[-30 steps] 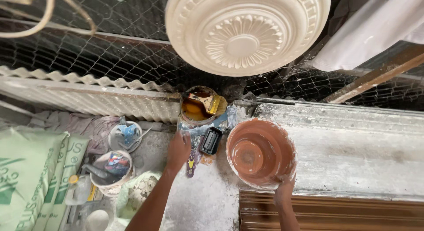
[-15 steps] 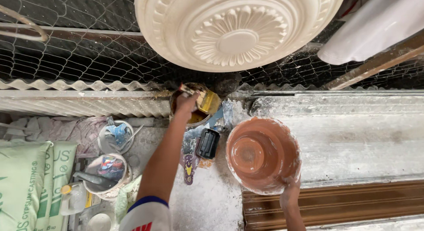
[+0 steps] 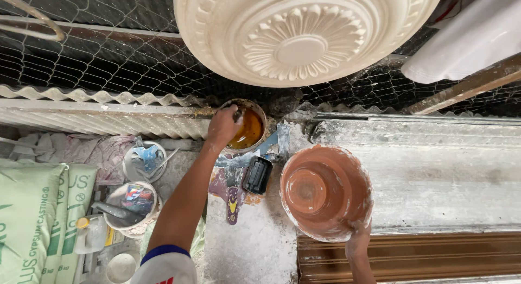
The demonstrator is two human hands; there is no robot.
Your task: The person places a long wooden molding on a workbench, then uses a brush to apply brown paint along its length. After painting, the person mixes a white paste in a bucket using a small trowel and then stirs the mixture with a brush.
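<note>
Left hand [image 3: 223, 126] in amber tin [image 3: 247, 126], right hand [image 3: 358, 241] holding bowl [image 3: 325, 191]

Left arm: I stretch it forward, bare forearm nearly straight, short white sleeve with a blue hem at the upper arm. Left hand [image 3: 222, 126]: knuckles up, fingers curled down and closed around something small I cannot make out. Right arm: only the wrist and a short piece of forearm show at the bottom edge, raised upward. Right hand [image 3: 358, 241]: dusted white, fingers bent and gripping, palm hidden from me.
</note>
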